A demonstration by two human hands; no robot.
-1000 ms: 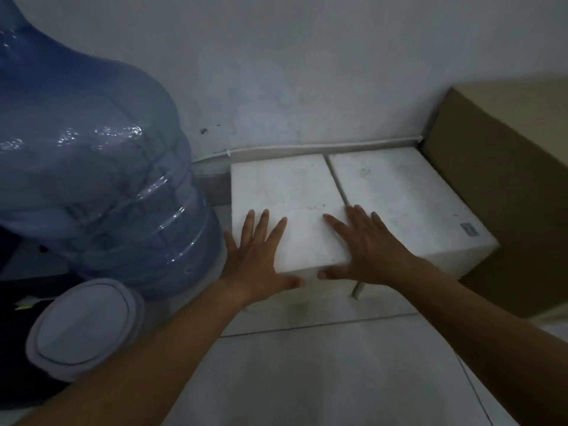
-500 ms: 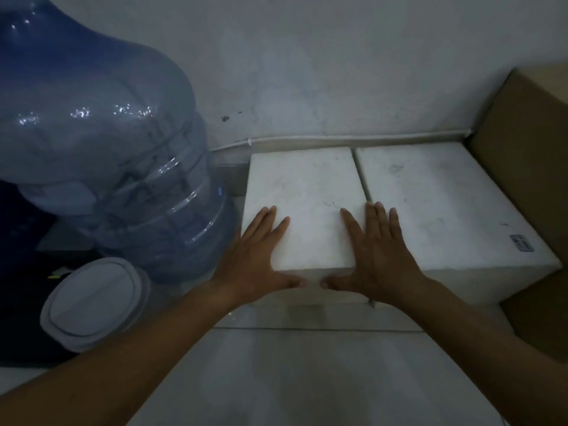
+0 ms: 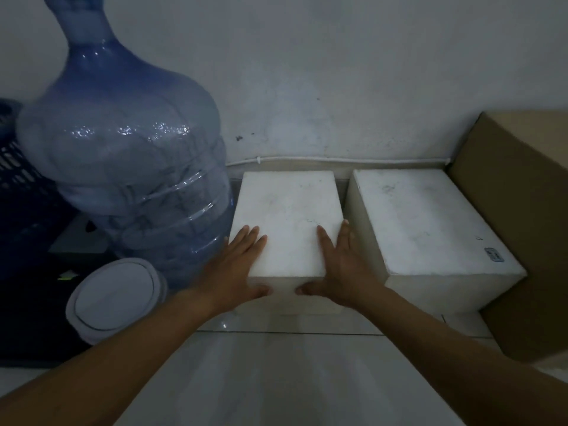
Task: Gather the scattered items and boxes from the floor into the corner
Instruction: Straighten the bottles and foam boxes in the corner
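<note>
Two white foam boxes stand on the floor against the wall. My hands are on the left white box [image 3: 290,216], which stands between the water bottle and the right white box [image 3: 430,222], with a narrow gap to the right one. My left hand [image 3: 239,265] lies flat on its near left corner, thumb against the front face. My right hand [image 3: 341,265] lies along its near right edge with straight fingers, thumb on the front face too.
A big blue water bottle [image 3: 123,167] stands left of the boxes, almost touching the left one. A round white lid [image 3: 113,298] and a dark crate [image 3: 21,192] lie further left. A large cardboard box [image 3: 522,226] fills the right side. Pale tiled floor [image 3: 292,379] lies below my arms.
The left white box has parted from the right one, opening a gap, and now sits closer to the bottle. My hands shifted from its top middle to its near corners.
</note>
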